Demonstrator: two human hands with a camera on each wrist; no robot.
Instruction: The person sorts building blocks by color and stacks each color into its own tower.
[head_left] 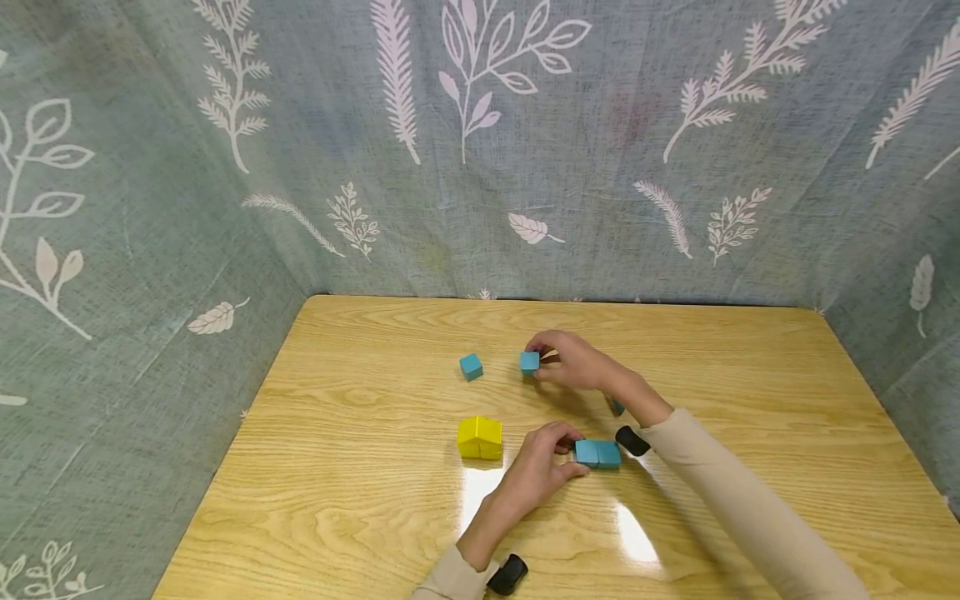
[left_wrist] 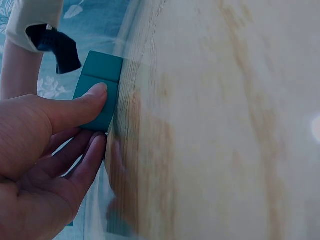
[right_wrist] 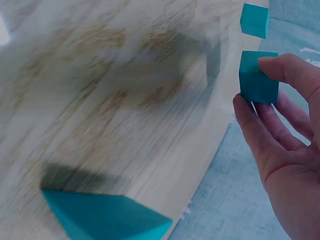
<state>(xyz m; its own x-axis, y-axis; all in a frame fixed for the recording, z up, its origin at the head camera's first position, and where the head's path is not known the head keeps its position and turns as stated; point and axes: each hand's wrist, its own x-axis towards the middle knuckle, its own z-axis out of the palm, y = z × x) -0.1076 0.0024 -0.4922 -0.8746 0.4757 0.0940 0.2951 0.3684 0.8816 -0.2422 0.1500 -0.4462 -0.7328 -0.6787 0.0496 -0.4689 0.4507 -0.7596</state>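
My left hand [head_left: 536,471] pinches the left end of a pair of blue blocks [head_left: 597,454] that lie side by side on the table. In the left wrist view the thumb presses on the nearer blue block [left_wrist: 102,107], with fingertips at its end. Farther back, my right hand [head_left: 576,361] holds a blue cube [head_left: 529,362] between thumb and fingers; the right wrist view shows the same cube [right_wrist: 258,77] in the fingertips. Left of it stands a second, loose blue cube [head_left: 471,367]. Another blue block [head_left: 617,407] is mostly hidden under the right wrist.
A yellow house-shaped pair of blocks [head_left: 480,438] stands left of my left hand. The wooden table [head_left: 337,500] reaches back to a grey-green leaf-print curtain [head_left: 450,233], which also hangs along both sides. Each wrist wears a black device [head_left: 633,440].
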